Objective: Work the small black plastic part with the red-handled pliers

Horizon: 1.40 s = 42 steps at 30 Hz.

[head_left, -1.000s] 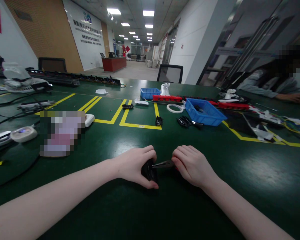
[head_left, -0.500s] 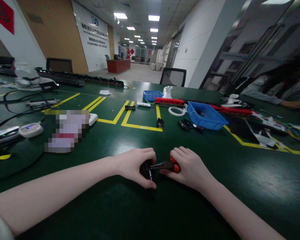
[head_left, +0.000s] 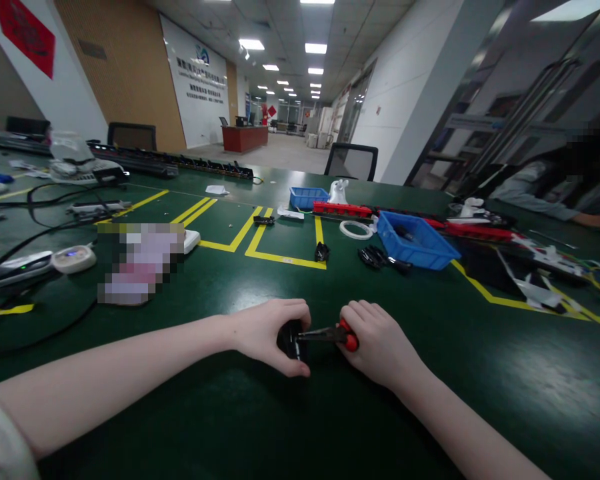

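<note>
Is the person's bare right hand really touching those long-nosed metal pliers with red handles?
Touching. The head view shows it: the bare right hand is closed around the red handles of the long-nosed metal pliers.

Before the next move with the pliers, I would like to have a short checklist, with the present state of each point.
1. Left hand holds the black part: ok.
2. Right hand holds the red-handled pliers: ok.
3. Plier tips at the part: ok, they point at its side facing the right hand.
4. Tips clamped on something: cannot tell, too small.
5. Tips clear of the left hand: ok, a gap shows.
6. All loose black parts inside the larger blue bin: not ok, some lie beside it.
</note>
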### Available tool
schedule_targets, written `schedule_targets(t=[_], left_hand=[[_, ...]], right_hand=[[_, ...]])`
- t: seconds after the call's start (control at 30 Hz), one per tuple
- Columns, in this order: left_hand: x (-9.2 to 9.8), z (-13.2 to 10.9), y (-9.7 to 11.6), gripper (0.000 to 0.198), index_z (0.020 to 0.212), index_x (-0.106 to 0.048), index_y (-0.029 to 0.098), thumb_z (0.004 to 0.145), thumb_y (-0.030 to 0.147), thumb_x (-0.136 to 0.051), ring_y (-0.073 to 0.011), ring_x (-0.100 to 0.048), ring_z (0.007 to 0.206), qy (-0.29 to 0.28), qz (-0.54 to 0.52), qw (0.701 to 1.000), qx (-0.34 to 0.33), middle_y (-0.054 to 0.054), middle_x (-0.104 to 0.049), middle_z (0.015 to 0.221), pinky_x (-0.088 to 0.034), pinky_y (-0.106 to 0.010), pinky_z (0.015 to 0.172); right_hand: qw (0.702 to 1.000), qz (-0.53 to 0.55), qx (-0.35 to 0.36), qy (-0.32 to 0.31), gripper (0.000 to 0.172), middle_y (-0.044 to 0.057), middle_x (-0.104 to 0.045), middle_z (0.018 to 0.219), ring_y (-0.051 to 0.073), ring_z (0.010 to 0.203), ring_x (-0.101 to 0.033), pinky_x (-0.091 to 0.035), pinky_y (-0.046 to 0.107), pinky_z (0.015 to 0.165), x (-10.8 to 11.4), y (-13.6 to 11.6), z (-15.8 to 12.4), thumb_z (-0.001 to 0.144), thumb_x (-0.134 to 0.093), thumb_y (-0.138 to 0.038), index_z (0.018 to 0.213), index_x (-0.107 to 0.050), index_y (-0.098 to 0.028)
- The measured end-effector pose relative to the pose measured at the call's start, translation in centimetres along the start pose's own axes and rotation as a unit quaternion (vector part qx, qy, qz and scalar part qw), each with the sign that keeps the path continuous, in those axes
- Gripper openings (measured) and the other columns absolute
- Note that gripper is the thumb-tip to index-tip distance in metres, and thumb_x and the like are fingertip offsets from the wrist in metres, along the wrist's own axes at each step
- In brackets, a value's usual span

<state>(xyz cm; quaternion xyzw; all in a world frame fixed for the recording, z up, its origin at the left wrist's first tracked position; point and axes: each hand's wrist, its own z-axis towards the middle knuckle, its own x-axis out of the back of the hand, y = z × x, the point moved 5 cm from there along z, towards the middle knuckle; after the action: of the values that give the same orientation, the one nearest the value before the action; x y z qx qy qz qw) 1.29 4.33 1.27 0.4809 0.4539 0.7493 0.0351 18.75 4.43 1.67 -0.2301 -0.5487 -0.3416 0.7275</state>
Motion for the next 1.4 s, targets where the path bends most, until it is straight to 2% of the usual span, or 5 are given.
schedule_targets(t=[0.37, 0.67, 0.9, 1.2, 1.4], left_hand=[[-0.7, -0.5, 0.2, 0.077, 0.134, -0.041, 0.026, 0.068, 0.032, -0.082, -0.0247, -0.052, 0.115, 0.109, -0.156, 0.979, 0.073, -0.008, -0.049, 0.132, -0.046, -0.041, 0.095], [-1.6, 0.1, -0.5, 0.08, 0.137, -0.034, 0.027, 0.07, 0.02, -0.078, -0.021, -0.06, 0.099, 0.099, -0.281, 0.95, 0.092, -0.009, -0.052, 0.128, -0.05, -0.032, 0.072], [-1.6, 0.1, -0.4, 0.093, 0.145, -0.023, 0.026, 0.07, 0.025, -0.079, -0.0223, -0.061, 0.098, 0.096, -0.201, 0.972, 0.077, -0.008, -0.058, 0.115, -0.051, -0.034, 0.078], [-1.0, 0.0, -0.1, 0.074, 0.127, -0.041, 0.021, 0.068, 0.045, -0.078, -0.0223, -0.062, 0.085, 0.111, -0.068, 0.982, 0.14, -0.005, -0.062, 0.098, -0.05, -0.034, 0.071], [-0.9, -0.2, 0.5, 0.07, 0.126, -0.045, 0.021, 0.07, 0.047, -0.076, -0.0254, -0.061, 0.098, 0.12, -0.049, 0.98, 0.149, -0.008, -0.06, 0.115, -0.05, -0.039, 0.082]], right_hand=[[0.999, 0.016, -0.048, -0.002, 0.011, 0.005, -0.061, 0.081, 0.019, 0.072, -0.054, -0.04, 0.031, 0.065, -0.2, 1.1, 0.0, 0.074, -0.064, -0.017, 0.076, -0.053, -0.019], [0.999, -0.005, -0.049, 0.012, 0.009, 0.004, -0.058, 0.077, 0.019, 0.07, -0.053, -0.039, 0.031, 0.062, -0.2, 1.6, 0.2, 0.075, -0.061, -0.018, 0.076, -0.052, -0.019], [0.999, -0.013, -0.041, 0.005, 0.01, 0.004, -0.059, 0.078, 0.019, 0.071, -0.053, -0.038, 0.031, 0.063, -0.3, 1.7, 0.1, 0.075, -0.062, -0.018, 0.076, -0.052, -0.019], [0.999, -0.009, -0.053, -0.001, 0.01, 0.005, -0.061, 0.082, 0.019, 0.072, -0.051, -0.037, 0.031, 0.066, 0.0, 1.2, 0.0, 0.076, -0.062, -0.023, 0.078, -0.052, -0.019], [0.998, -0.004, -0.065, -0.005, 0.011, 0.005, -0.062, 0.085, 0.019, 0.077, -0.053, -0.038, 0.032, 0.069, 0.1, 1.1, -0.1, 0.076, -0.064, -0.023, 0.081, -0.054, -0.019]])
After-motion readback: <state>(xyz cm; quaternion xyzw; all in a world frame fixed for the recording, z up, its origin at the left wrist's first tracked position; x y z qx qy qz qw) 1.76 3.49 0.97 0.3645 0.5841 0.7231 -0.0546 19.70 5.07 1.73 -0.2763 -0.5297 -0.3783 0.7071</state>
